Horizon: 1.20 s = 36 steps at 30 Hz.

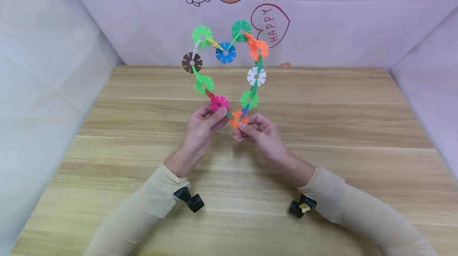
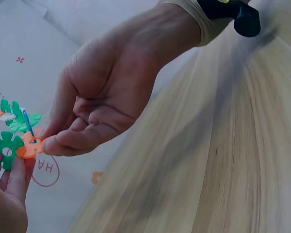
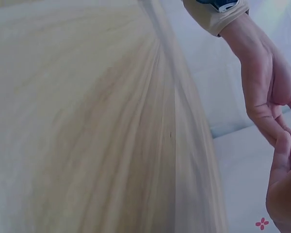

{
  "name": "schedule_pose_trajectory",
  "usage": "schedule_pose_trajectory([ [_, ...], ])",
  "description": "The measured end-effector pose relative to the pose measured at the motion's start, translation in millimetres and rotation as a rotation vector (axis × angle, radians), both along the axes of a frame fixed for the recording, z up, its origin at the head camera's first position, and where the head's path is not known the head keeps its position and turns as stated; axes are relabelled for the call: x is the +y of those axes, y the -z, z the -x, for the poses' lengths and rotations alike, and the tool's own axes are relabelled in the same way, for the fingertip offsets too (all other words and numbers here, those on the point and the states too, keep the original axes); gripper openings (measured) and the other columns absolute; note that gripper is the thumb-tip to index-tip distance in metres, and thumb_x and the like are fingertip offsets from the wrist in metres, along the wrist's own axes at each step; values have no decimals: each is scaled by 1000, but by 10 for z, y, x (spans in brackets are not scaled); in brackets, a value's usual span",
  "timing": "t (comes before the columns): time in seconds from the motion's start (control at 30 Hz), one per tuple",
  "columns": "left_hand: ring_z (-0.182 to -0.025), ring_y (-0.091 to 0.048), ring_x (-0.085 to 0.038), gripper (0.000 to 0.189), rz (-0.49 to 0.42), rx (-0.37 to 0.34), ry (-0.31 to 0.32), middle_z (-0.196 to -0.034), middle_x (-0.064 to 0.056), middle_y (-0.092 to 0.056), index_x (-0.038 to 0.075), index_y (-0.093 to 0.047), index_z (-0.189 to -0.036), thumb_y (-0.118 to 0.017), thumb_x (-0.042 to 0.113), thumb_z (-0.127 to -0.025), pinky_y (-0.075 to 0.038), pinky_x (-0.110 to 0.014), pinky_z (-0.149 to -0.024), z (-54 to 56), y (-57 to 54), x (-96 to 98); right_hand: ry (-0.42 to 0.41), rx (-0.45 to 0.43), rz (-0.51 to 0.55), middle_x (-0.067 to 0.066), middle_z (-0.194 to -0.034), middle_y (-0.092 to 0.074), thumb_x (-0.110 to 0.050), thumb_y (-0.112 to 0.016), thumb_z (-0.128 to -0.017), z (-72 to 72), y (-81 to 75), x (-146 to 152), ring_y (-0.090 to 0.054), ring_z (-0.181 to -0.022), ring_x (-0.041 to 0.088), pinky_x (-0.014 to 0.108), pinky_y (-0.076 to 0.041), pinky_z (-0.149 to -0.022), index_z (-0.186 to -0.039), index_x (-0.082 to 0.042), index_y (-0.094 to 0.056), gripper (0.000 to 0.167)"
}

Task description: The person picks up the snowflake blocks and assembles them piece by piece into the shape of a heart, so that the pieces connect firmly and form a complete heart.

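Both hands hold up a heart-shaped ring of slotted plastic snowflake discs above the table. My left hand point(image 1: 200, 128) pinches the pink disc point(image 1: 219, 103) at the lower left of the ring, thumb in front. With thumb and fingers, my right hand point(image 1: 266, 132) pinches the orange disc point(image 1: 236, 120) at the bottom point. A dark green disc point(image 2: 6, 149) links these two in the left wrist view. At the top dip sits a blue disc point(image 1: 226, 52), between a light green disc point(image 1: 202, 36) and a darker green disc point(image 1: 241, 31). A brown disc point(image 1: 192, 63) and a white disc point(image 1: 256, 76) are on opposite sides.
The wood-grain table point(image 1: 322, 128) spreads beneath both arms. Behind it hangs a white printed backdrop point(image 1: 340, 21), with pale side sheets point(image 1: 46, 49) at left and right. Each wrist wears a small black camera point(image 1: 195, 202).
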<state>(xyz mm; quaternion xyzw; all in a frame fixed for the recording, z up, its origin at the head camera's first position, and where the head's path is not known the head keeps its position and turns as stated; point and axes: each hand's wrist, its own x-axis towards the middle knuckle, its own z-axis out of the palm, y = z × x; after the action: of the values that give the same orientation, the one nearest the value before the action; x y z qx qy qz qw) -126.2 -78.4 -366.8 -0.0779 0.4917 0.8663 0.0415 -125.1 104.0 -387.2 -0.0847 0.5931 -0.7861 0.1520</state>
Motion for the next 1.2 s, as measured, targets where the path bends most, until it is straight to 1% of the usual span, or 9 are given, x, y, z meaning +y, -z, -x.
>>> schedule_pose_trajectory([
  [0.13,-92,-75,-9,25,-56,-33,-25,-95,2,-77,16,-72,-96,-58,-4,-104,-59,-27,-93,-3,13,49,20,-25,39,1,-82,-77,5,-56,-104,-21,0,-44,-76,-77,13,31,-64,-79,-97,-5,-57,13],
  [0.27,-92,-75,-10,21,-73,-49,-42,-96,2,-77,14,-70,-99,-58,-3,-104,-61,-26,-89,-6,23,77,29,-38,57,0,-82,-77,6,-55,-105,-41,-11,-70,-76,-78,13,31,-64,-79,-96,-6,-56,14],
  [0.37,-88,-76,-11,14,-36,-53,-33,-95,3,-77,13,-68,-103,-60,2,-105,-62,-29,-87,-25,25,75,25,-41,59,0,-82,-77,6,-54,-105,-53,-25,-69,-76,-77,12,30,-64,-79,-96,-5,-55,14],
  [0.47,-87,-78,-13,8,-8,-53,-31,-95,2,-78,13,-66,-101,-64,6,-104,-62,-34,-90,-46,29,76,22,-42,55,1,-80,-76,6,-54,-105,-58,-38,-60,-75,-76,12,30,-64,-78,-97,-4,-56,13],
  [0.63,-88,-77,-12,15,20,-13,-57,-95,1,-78,15,-66,-93,-66,3,-102,-61,-35,-92,-64,50,118,31,-54,33,0,-80,-76,6,-54,-104,-56,-52,-33,-75,-75,12,30,-64,-78,-97,-3,-55,12],
  [0.77,-85,-76,-10,21,42,21,-77,-92,3,-77,16,-65,-89,-64,-1,-102,-62,-31,-88,-51,63,154,38,-53,14,0,-80,-75,6,-54,-105,-34,-53,-20,-75,-75,12,30,-64,-79,-97,-3,-55,12],
  [1.03,-82,-77,-11,23,43,15,-64,-89,1,-78,15,-65,-85,-63,0,-103,-63,-31,-85,-10,111,138,10,-39,-12,3,-81,-75,6,-56,-104,-10,-26,1,-75,-75,14,32,-64,-79,-101,2,-56,5],
  [1.1,-82,-77,-11,23,63,26,-57,-91,1,-79,16,-66,-86,-63,2,-103,-63,-32,-86,12,102,104,-11,-17,-20,4,-83,-75,5,-58,-104,2,-42,-2,-76,-77,15,33,-64,-80,-104,4,-56,2],
  [1.2,-87,-77,-13,19,122,39,-35,-96,2,-79,17,-71,-90,-63,8,-105,-63,-35,-87,45,82,23,-40,17,-16,4,-85,-76,4,-59,-104,17,-74,-8,-77,-79,16,35,-64,-81,-105,4,-55,4],
])
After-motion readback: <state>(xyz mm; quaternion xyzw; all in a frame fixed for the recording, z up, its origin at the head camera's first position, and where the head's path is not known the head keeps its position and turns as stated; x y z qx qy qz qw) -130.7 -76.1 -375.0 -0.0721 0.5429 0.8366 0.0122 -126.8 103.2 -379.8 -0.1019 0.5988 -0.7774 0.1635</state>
